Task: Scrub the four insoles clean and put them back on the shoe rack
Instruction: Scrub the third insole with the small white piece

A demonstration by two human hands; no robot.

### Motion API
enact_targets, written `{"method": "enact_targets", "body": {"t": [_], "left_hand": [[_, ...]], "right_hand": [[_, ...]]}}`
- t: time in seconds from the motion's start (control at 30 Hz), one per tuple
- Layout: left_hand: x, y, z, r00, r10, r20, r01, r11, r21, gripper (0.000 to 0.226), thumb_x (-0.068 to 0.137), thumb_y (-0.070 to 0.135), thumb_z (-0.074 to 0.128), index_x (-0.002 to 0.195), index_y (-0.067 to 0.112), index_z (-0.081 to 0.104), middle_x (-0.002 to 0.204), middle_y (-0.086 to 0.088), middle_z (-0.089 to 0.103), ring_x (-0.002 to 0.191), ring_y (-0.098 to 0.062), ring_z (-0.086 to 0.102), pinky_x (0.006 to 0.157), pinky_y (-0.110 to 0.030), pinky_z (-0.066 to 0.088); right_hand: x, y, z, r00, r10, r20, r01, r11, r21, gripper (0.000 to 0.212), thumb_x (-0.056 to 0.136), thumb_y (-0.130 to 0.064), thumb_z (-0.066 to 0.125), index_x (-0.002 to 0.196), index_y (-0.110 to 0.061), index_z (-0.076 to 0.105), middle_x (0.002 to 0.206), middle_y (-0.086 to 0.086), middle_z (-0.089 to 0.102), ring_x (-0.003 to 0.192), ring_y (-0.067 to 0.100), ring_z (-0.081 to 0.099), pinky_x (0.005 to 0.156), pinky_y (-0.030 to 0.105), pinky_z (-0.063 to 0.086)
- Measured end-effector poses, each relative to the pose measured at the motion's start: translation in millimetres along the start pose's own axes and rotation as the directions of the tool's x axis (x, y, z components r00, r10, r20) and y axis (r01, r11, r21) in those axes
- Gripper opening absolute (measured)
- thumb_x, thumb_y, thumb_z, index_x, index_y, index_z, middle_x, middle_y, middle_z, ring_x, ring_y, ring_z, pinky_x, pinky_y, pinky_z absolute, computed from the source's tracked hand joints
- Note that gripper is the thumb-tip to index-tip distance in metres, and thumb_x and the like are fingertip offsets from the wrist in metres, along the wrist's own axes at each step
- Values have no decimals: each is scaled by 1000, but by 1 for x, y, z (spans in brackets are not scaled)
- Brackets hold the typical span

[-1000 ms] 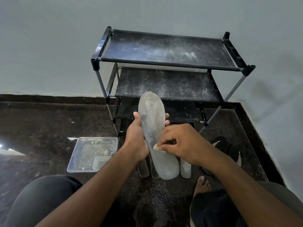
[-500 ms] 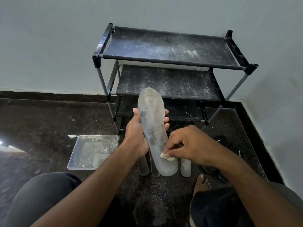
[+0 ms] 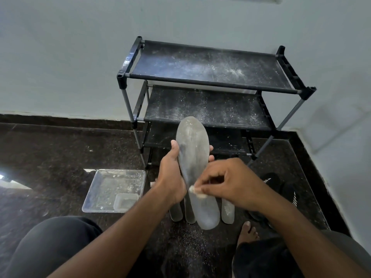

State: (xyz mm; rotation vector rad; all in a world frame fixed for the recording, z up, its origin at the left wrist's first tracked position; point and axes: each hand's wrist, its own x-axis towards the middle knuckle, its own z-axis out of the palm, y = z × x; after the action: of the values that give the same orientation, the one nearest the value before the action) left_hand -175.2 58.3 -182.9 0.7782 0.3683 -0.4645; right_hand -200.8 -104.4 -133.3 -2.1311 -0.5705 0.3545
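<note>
Before shoe rack (image 3: 208,69): left hand (image 3: 172,175) grips grey insole (image 3: 193,157); right hand (image 3: 230,181) pinches pale scrub pad (image 3: 195,190) against it.

It looked like a corner of a home, probably an entry or utility nook. A black three-tier shoe rack (image 3: 210,81) stood against a plain pale painted wall (image 3: 70,57), its fabric shelves dusted with white powder. The floor (image 3: 50,149) was dark polished speckled stone with a matching skirting strip along the wall. A pair of black slippers (image 3: 281,189) lay beside the rack, and a bare foot (image 3: 248,231) rested on the floor.
</note>
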Motion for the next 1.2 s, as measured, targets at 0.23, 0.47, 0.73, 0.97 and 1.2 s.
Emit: {"method": "enact_targets", "body": {"t": [0.23,0.47,0.73,0.97,1.2], "left_hand": [[-15,-16,9,998,-65,24,64,997,47,64,109,51,34,130,1,69,126,-23,72,112,-33,73,88,-44,62],[-13,-15,9,996,-91,24,90,995,53,69,108,56,32,130,3,69,126,-23,72,111,-34,73,99,-48,55],[-17,-16,14,994,-83,71,80,996,42,61,110,49,34,134,4,67,127,-22,71,105,-31,74,79,-45,63],[-13,-7,8,999,-35,21,33,998,62,56,108,40,38,123,-1,73,112,-22,75,95,-28,76,84,-41,61],[-19,-10,14,998,-44,46,40,995,87,53,109,36,36,125,-1,71,110,-21,76,92,-27,76,75,-39,63]], "right_hand": [[11,12,2,928,-60,-369,-3,986,-169,10,86,-28,78,94,-25,80,81,-22,67,75,5,64,67,32,58],[12,24,13,969,-134,-209,21,883,-469,30,92,-29,69,121,-22,71,98,-12,58,94,0,43,84,14,37],[26,28,3,841,-225,-491,-64,862,-504,13,93,-24,69,102,-18,77,94,-15,53,92,6,44,77,21,43],[24,23,20,895,-309,-323,58,797,-601,18,95,-28,64,98,-16,77,90,-7,62,89,11,48,76,28,47],[28,26,11,843,-230,-487,-23,888,-460,13,92,-20,70,104,-16,75,90,-11,62,89,5,45,80,12,37]]}}
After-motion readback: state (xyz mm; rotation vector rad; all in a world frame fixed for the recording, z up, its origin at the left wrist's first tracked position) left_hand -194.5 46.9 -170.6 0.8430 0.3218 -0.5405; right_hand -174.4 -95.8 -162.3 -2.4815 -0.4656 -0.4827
